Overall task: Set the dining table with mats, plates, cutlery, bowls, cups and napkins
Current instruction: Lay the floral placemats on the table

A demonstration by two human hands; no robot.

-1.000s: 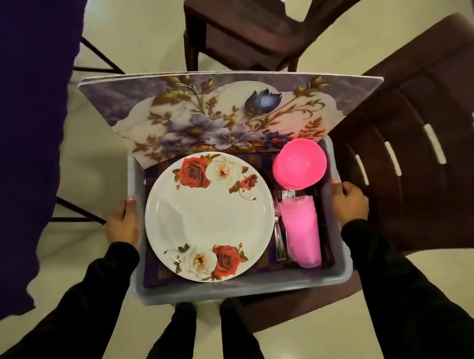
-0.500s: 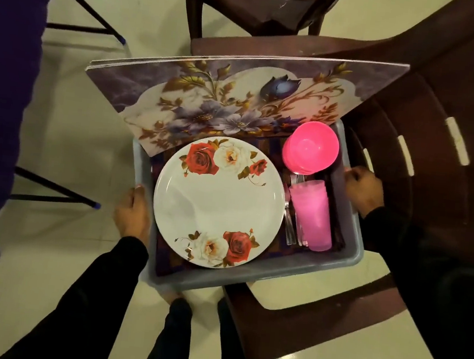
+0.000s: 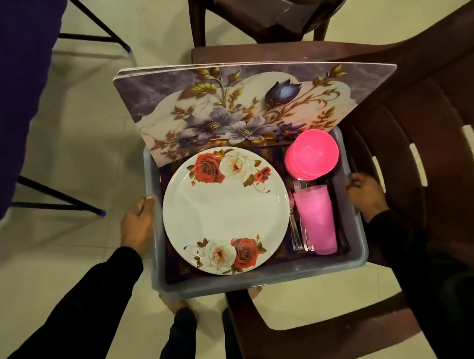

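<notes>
From the head view, a grey tub (image 3: 250, 293) is gripped at its sides by two hands: the left hand (image 3: 137, 223) and the right hand (image 3: 365, 193), fingers curled over the rims. Between the hands, one rose-patterned plate (image 3: 225, 210) is seen on top. Toward the right hand, a stack of pink bowls (image 3: 312, 153), nested pink cups (image 3: 316, 218) and some cutlery (image 3: 297, 235) are packed; exact counts cannot be told. Beyond both hands, stacked floral mats (image 3: 237, 106) are leaned. Two brown chairs (image 3: 427, 135) are visible.

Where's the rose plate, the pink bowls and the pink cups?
Plate (image 3: 225, 210): head view, on its plain white middle.
Bowls (image 3: 312, 153): head view, inside the top bowl of the stack.
Cups (image 3: 317, 218): head view, on the side wall of the outer cup.
</notes>
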